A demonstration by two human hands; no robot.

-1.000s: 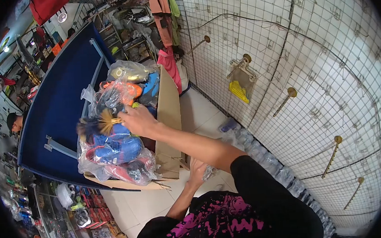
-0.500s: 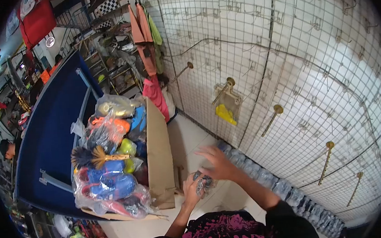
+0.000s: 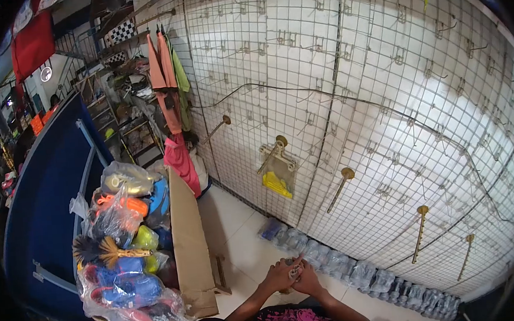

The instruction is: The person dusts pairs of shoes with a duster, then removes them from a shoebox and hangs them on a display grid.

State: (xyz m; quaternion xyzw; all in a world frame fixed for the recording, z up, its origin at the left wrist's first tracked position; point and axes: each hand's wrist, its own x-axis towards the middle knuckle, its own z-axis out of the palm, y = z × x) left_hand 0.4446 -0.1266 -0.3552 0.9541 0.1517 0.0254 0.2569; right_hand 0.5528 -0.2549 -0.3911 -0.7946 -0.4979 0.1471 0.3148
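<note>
My left hand [image 3: 279,277] and my right hand [image 3: 308,281] meet low in the middle of the view, in front of my torso. Between them is a small dark thing in crinkled clear plastic [image 3: 294,271], mostly covered by the fingers, so its kind cannot be made out. Both hands are closed around it. To the left of them stands a cardboard box [image 3: 193,254] filled with bagged goods. Blue shoes in clear plastic [image 3: 128,284] lie on top, beside a brush with tan bristles [image 3: 115,252].
A wire grid wall [image 3: 336,95] with hooks rises ahead. A yellow item in a clear bag [image 3: 278,184] hangs there. Plastic-wrapped packs [image 3: 335,261] line the floor along its foot. A blue panel [image 3: 46,211] stands behind the box; pink and orange garments [image 3: 165,77] hang beyond.
My right hand, raised and spread apart before, has come down to join the left around the plastic-wrapped thing. The view has turned slightly, so the box and wall sit lower and further left.
</note>
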